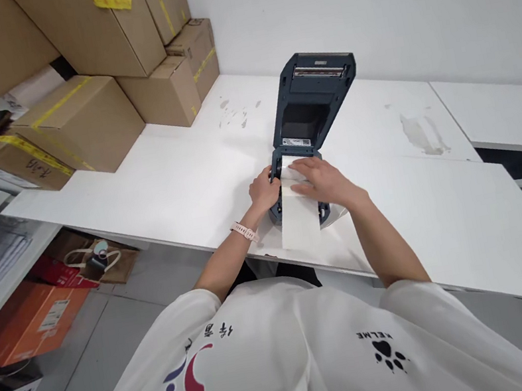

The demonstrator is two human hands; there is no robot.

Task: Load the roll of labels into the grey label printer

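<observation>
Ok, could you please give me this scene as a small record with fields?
Printer: open, on the white table
Paper: pale strip, running out past the printer's front
Left hand: at the printer's left edge
Right hand: spread over the paper
Wristband: pink, left wrist
Boxes: cardboard, piled at back left

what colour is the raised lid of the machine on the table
The raised lid is dark blue-grey, as seen in the head view.
</observation>
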